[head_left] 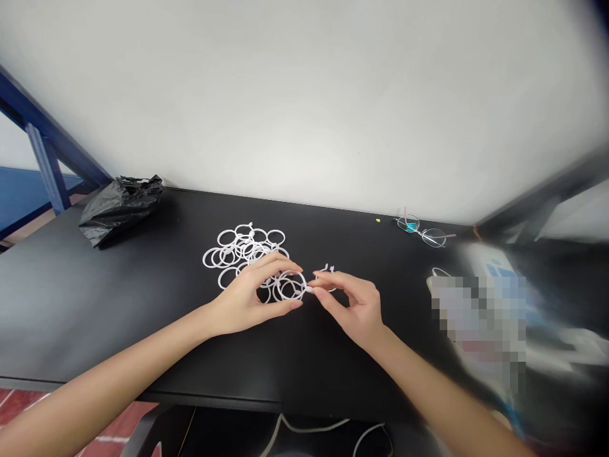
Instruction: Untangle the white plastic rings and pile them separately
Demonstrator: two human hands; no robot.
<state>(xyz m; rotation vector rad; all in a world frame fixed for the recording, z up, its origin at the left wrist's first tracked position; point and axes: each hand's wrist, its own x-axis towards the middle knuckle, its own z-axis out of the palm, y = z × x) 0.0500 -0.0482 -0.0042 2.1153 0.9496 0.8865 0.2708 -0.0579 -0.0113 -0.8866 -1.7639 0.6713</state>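
Note:
Several white plastic rings [242,247] lie in a loose pile on the black table [143,304]. My left hand [252,295] is curled round a small bunch of rings [288,285] at the pile's near right edge. My right hand [352,304] meets it from the right, thumb and forefinger pinched on a small white piece [310,289] at the bunch's edge. A few small white bits [328,270] lie just behind my right hand.
A crumpled black plastic bag [118,206] sits at the table's back left. A pair of glasses [423,231] lies at the back right by the white wall. A blurred-out object [480,317] is on the right. Cables [323,425] hang below the front edge.

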